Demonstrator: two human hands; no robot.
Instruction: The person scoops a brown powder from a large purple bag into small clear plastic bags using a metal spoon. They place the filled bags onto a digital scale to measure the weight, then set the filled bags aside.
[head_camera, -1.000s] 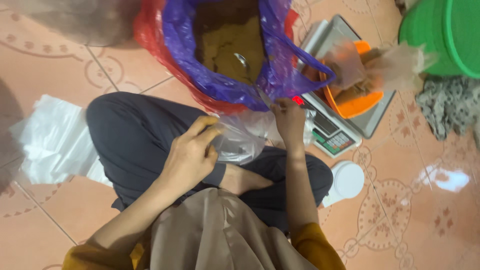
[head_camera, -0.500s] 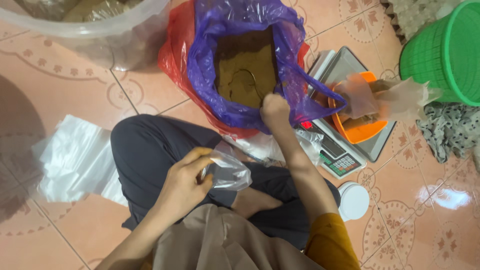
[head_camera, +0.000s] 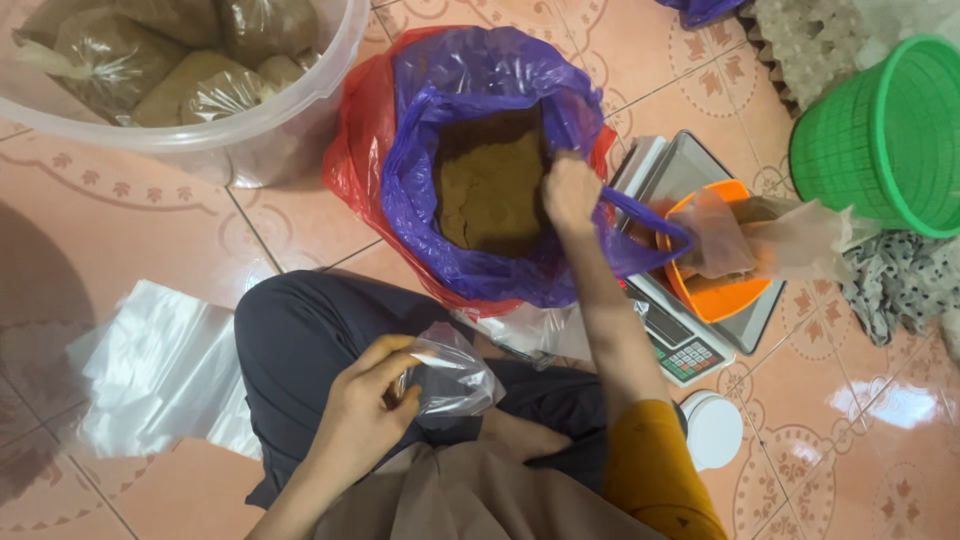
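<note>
I sit cross-legged on a tiled floor. My left hand (head_camera: 365, 405) grips a small clear plastic bag (head_camera: 452, 375) over my lap. Stretched forward, my right hand (head_camera: 568, 192) reaches into a purple plastic bag (head_camera: 480, 262) that is lined by a red bag and filled with brown powder (head_camera: 490, 180). Its fingers dip out of sight into the powder at the bag's right side, so I cannot tell whether they hold anything.
A digital scale (head_camera: 690, 345) at the right carries an orange bowl (head_camera: 715, 295) with a clear bag in it. A green basket (head_camera: 885, 130) stands far right. A big clear tub (head_camera: 250, 120) with filled bags is top left. Flat clear bags (head_camera: 160, 370) lie at left; a white lid (head_camera: 715, 430) near my knee.
My right hand has moved from near my lap forward into the purple bag. My left hand keeps hold of the clear bag. The view has tilted up towards the tub.
</note>
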